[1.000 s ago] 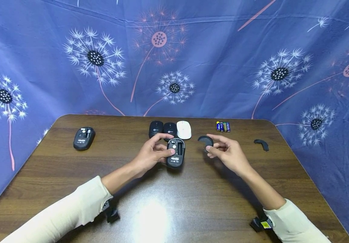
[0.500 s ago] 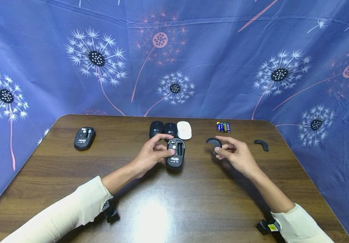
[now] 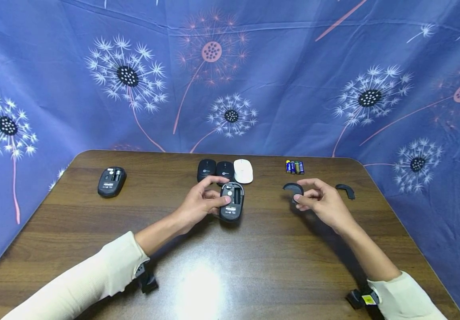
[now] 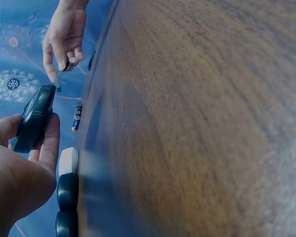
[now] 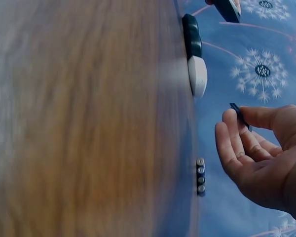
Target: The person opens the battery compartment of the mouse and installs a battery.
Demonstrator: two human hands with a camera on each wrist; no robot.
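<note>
A black computer mouse [image 3: 231,211] is held underside up in my left hand [image 3: 198,204], its battery slot uncovered and dark inside. Thumb and fingers grip it by its left side, above the table. My right hand [image 3: 326,204] pinches a curved black battery cover [image 3: 298,189] between thumb and fingers, to the right of the mouse and apart from it. In the right wrist view the cover [image 5: 240,116] shows edge-on at the fingertips. The left wrist view shows the mouse [image 4: 35,118] side-on in the left hand.
Behind the left hand stand two black mice [image 3: 206,169] and a white mouse [image 3: 243,171] in a row. Several batteries [image 3: 295,167] lie side by side at the back right. Another black cover [image 3: 346,191] rests further right. An overturned mouse [image 3: 111,182] lies at the left of the table [image 3: 278,258].
My right hand has moved to the right with the battery cover, away from the mouse. The left hand and its mouse have stayed almost still.
</note>
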